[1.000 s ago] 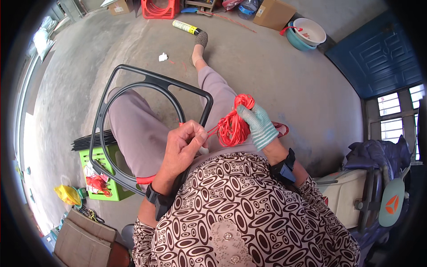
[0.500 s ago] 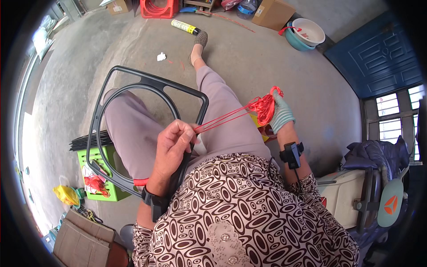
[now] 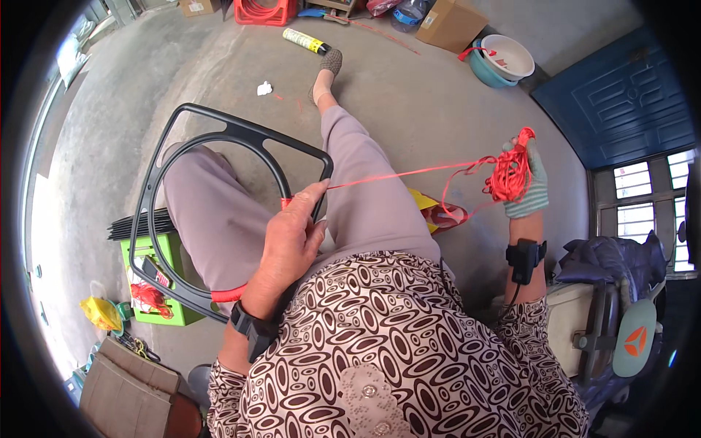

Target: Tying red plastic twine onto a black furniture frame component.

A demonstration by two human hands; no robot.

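A black plastic frame with a large round opening rests tilted over my left thigh. My left hand is closed on its right-hand side, fingers at the bar, bare of any glove. Red cord is wound on the frame's ring beside my fingers and again lower, near my wrist. Out to the right, my right hand, in a striped grey-green glove, grips a looped bundle of red cord. One taut strand spans from the bundle to my left fingertips; a looser loop hangs under it.
At left, a green plastic stool bears black frames and red cord. A yellow-labelled can lies by my foot. Basins stand at the far right, near a blue door. A padded seat is beside my right arm.
My right hand has moved outward to the right with the cord bundle, drawing the strand longer. My left hand has shifted slightly up along the frame, which moved a little left.
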